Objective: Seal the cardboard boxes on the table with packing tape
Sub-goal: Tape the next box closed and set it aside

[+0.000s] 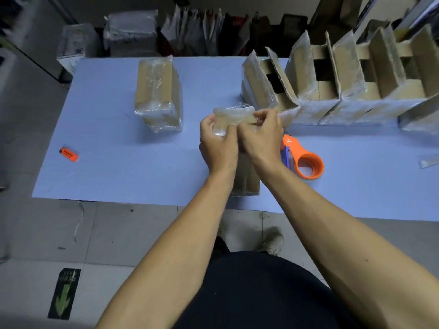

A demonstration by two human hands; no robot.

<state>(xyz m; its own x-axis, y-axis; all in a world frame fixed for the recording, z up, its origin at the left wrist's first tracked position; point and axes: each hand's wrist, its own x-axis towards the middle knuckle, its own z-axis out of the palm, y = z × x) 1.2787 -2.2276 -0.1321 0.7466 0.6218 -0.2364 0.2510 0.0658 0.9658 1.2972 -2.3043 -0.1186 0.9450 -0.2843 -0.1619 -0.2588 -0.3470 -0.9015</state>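
Frame centre, left hand (217, 141) and right hand (260, 136) both gripping the tape-wrapped top of an upright cardboard box (245, 176), orange tape dispenser (303, 157) just right, sealed box (158, 93) upper left on blue table (118, 167).

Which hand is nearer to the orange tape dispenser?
Right. The right hand is just beside the orange tape dispenser; the left hand is farther away.
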